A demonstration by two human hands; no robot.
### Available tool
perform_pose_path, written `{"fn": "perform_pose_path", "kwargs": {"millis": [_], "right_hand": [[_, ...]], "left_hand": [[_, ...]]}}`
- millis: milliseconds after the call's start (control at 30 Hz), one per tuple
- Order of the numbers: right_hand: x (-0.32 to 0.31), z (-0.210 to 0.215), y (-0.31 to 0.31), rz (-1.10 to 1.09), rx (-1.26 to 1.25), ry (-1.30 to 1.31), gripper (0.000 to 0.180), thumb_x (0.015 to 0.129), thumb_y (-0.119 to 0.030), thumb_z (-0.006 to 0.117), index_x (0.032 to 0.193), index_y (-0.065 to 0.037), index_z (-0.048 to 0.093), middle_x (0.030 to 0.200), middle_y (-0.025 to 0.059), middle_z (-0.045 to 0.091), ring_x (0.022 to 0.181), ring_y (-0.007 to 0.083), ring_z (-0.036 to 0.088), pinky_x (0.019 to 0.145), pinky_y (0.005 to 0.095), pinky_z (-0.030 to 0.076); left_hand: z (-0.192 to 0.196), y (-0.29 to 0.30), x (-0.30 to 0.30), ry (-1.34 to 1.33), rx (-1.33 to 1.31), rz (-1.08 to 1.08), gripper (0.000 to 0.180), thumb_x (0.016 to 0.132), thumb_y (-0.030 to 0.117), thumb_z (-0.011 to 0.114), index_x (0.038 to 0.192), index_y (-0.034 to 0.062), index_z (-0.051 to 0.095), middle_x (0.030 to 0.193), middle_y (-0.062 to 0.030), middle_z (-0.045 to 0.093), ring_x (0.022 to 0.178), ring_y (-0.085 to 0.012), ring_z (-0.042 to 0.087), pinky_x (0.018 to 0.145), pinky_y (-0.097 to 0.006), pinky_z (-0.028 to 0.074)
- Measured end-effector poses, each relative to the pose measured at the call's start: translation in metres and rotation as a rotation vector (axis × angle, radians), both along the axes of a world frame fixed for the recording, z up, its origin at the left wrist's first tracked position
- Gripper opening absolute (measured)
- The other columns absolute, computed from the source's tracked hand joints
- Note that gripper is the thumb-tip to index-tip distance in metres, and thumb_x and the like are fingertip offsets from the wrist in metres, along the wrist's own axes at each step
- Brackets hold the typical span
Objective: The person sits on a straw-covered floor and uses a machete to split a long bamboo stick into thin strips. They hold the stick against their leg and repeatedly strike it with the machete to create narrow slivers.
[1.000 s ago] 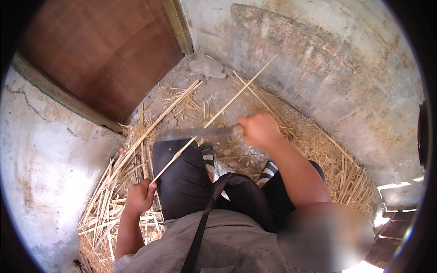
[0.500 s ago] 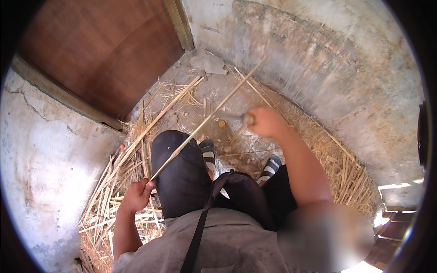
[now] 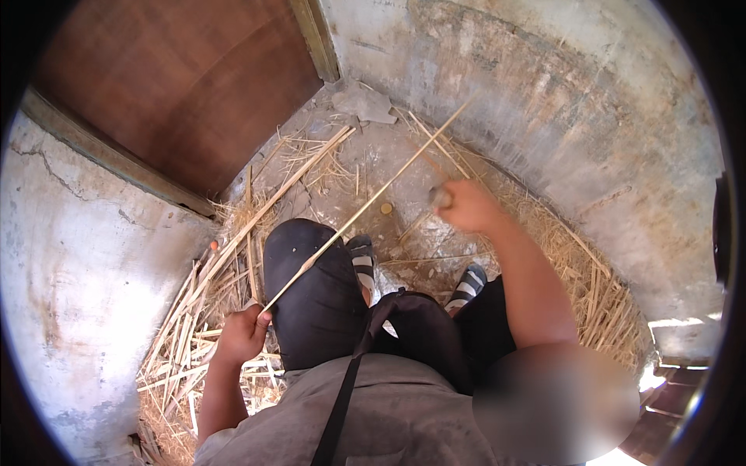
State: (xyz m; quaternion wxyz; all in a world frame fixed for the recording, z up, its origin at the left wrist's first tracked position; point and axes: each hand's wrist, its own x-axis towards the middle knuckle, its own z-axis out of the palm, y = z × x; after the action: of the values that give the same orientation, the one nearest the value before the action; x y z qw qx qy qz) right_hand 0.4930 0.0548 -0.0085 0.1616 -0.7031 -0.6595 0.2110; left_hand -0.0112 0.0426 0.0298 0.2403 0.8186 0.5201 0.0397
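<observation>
My left hand (image 3: 245, 334) is closed round the near end of a long, thin bamboo strip (image 3: 365, 206). The strip slants up and to the right across my left knee, with a thicker node above the thigh. Right of the strip, my right hand (image 3: 470, 206) grips the handle of a knife (image 3: 440, 196). The knife is held apart from the strip, and its blade can hardly be made out now. Both forearms are bare.
Bamboo strips and shavings (image 3: 198, 311) pile up on the left; more shavings (image 3: 575, 272) line the right wall (image 3: 590, 124). A brown door panel (image 3: 186, 85) stands far left. A flat stone (image 3: 364, 103) and a small round yellowish thing (image 3: 386, 208) lie on the floor. My sandalled feet are between.
My right hand with the knife has shifted slightly to the right, and the blade seen near the strip before no longer shows clearly. My left hand still holds the strip.
</observation>
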Motion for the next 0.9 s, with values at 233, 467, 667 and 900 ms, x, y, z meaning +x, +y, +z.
{"fn": "perform_pose_path", "kwargs": {"millis": [233,467,667,900], "right_hand": [[-0.016,0.022,-0.001,-0.017,-0.022,0.007,0.029,0.084,-0.021,0.073,0.109,-0.006,0.071,0.091,0.0227,0.071,0.086,0.0385,0.071,0.079,0.0492,0.054],[-0.002,-0.001,0.008,-0.052,-0.067,0.053,0.042,0.084,-0.027,0.076,0.122,-0.009,0.07,0.092,0.0249,0.071,0.087,0.0383,0.071,0.08,0.0471,0.055],[0.021,0.0,0.004,-0.273,-0.041,0.107,0.042,0.081,-0.028,0.075,0.114,-0.002,0.07,0.102,0.0247,0.072,0.099,0.0407,0.07,0.087,0.0486,0.055],[-0.003,-0.018,0.005,-0.07,-0.081,-0.022,0.043,0.082,-0.029,0.077,0.114,0.0,0.071,0.105,0.0244,0.073,0.099,0.0397,0.07,0.088,0.047,0.054]], "left_hand": [[0.008,0.004,0.005,0.031,-0.075,0.056,0.05,0.106,0.045,0.053,0.081,0.0016,0.06,0.064,-0.0232,0.06,0.065,-0.0476,0.061,0.061,-0.051,0.049],[-0.002,0.008,-0.002,0.042,0.004,0.01,0.05,0.105,0.045,0.055,0.081,0.0017,0.06,0.064,-0.0238,0.059,0.065,-0.0477,0.061,0.06,-0.05,0.049],[0.012,0.007,0.006,0.022,-0.103,0.06,0.053,0.105,0.048,0.053,0.082,0.001,0.06,0.065,-0.0232,0.059,0.064,-0.0457,0.06,0.061,-0.049,0.048],[0.014,0.006,0.005,0.069,-0.089,0.044,0.054,0.105,0.049,0.053,0.081,0.0006,0.059,0.065,-0.0242,0.059,0.065,-0.0471,0.06,0.061,-0.05,0.047]]}}
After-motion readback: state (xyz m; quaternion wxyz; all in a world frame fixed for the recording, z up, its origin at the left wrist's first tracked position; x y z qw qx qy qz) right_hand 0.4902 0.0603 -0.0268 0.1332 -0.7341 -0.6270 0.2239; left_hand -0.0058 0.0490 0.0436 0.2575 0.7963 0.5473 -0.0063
